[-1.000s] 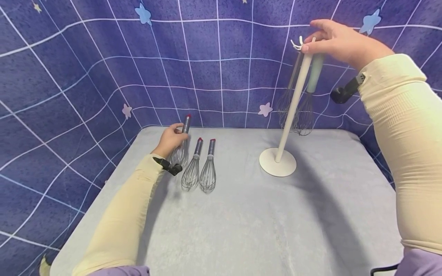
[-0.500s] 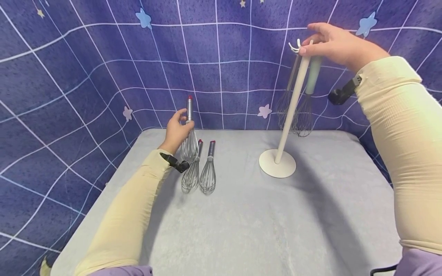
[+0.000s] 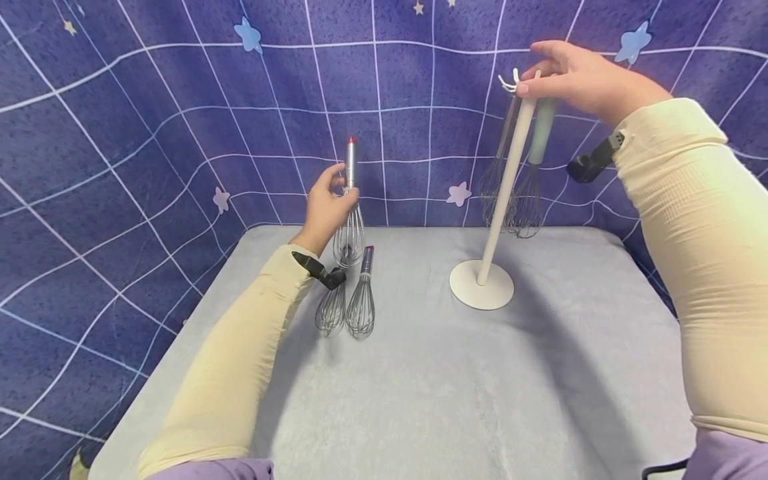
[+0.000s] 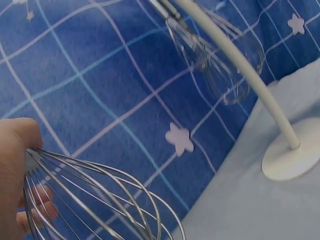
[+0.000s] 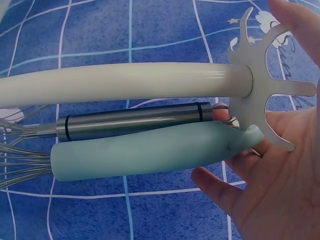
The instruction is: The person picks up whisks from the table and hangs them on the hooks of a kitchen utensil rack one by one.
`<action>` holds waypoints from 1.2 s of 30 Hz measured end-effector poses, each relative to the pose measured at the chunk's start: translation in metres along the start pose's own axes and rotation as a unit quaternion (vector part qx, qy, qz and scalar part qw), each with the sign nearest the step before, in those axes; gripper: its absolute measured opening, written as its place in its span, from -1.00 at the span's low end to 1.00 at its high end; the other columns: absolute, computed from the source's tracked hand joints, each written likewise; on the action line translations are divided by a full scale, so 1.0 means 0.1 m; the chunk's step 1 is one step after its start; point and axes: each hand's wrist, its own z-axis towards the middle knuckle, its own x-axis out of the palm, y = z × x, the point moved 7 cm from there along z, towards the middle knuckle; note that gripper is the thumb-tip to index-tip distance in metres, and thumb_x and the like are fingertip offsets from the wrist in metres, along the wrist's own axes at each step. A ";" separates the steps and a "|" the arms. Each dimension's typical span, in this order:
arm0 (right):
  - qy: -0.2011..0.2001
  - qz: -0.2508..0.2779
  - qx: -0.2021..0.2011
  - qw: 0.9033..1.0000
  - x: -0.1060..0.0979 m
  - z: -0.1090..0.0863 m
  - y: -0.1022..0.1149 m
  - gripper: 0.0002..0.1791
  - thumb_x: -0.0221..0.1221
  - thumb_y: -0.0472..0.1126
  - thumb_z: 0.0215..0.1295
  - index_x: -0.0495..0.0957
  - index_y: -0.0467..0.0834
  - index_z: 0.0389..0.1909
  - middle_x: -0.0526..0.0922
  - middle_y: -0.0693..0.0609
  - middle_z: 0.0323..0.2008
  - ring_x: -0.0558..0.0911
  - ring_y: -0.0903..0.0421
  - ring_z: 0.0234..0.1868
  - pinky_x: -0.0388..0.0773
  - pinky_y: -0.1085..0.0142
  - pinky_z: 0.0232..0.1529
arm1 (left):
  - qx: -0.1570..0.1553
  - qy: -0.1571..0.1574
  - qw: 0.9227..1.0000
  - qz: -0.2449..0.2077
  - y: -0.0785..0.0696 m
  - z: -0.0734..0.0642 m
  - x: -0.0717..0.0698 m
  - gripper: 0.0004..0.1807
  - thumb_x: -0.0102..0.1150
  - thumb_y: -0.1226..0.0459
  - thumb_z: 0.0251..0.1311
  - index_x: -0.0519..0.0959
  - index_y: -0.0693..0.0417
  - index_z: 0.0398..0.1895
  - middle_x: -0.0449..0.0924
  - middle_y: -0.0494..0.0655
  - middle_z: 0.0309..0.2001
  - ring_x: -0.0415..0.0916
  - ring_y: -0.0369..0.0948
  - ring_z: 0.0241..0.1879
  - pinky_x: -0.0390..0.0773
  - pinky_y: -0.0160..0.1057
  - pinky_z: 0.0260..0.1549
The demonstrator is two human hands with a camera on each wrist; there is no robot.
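My left hand point(image 3: 327, 212) pinches a balloon whisk point(image 3: 351, 163) near where its steel handle meets the wires. The whisk is held upright above the table, red tip at the top; its wires point(image 4: 120, 192) show in the left wrist view. On the right, my right hand point(image 3: 585, 79) holds the hooked top of a cream utensil stand point(image 3: 506, 187), fingers behind the hooks point(image 5: 274, 86). Hanging from it are a whisk with a pale green handle point(image 5: 135, 152) and a steel-handled whisk point(image 5: 132, 122). Two whisks lie on the table, one point(image 3: 362, 308) fully visible, the other point(image 3: 330, 313) partly hidden.
The stand's round base point(image 3: 465, 287) rests on the grey cloth-covered table point(image 3: 408, 400). A blue curtain point(image 3: 414, 133) with white grid lines and stars hangs behind and along the left side.
My left hand has lifted the whisk off the table and carried it up and to the right. My right hand stays at the top of the stand.
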 end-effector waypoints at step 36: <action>-0.004 -0.001 0.004 1.000 0.02 -0.02 0.01 0.00 0.16 0.01 0.44 -0.27 -0.05 0.64 0.24 -0.19 0.47 0.34 0.05 0.38 -0.05 0.07 0.56 | 0.116 0.073 0.990 -0.025 -1.22 0.02 0.70 -0.35 0.30 0.27 0.30 0.36 -0.15 0.44 0.56 -0.09 0.18 0.49 -0.19 -0.44 0.55 -0.26 -0.52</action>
